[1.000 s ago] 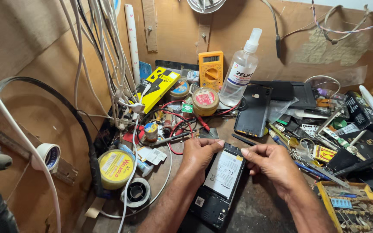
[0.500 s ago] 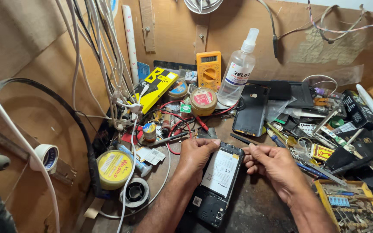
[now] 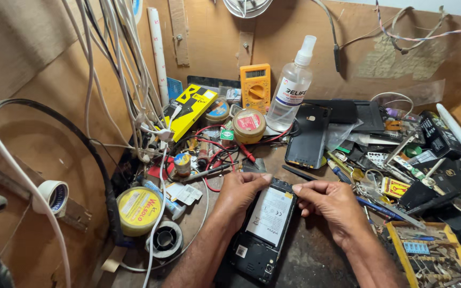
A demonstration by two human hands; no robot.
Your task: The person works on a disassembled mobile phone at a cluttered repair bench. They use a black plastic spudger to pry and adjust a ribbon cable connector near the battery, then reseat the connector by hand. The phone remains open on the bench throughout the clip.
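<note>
Head view: opened phone (image 3: 262, 229) lies back-side up on the dark bench (image 3: 316, 261), low in the middle, its white-labelled battery (image 3: 269, 216) exposed
Left hand (image 3: 241, 193): rests on the phone's upper left edge, fingers curled down over it, thumb tip at the top corner; pressing the phone rather than closed around it
Right hand (image 3: 333, 205): at the phone's upper right edge, fingers bent with thumb and forefinger pinched at the corner; whether something thin sits in the pinch cannot be told
Just behind the hands: black tweezers (image 3: 300, 173) and a second dark phone (image 3: 308, 136) lying flat
Further back: clear spray bottle (image 3: 292, 88), orange multimeter (image 3: 255, 88), round tin with red label (image 3: 248, 125)
Left side: yellow tape roll (image 3: 138, 210), solder spool (image 3: 166, 239), hanging white cables (image 3: 134, 80)
Right side: yellow parts tray (image 3: 396, 250) among loose tools
</note>
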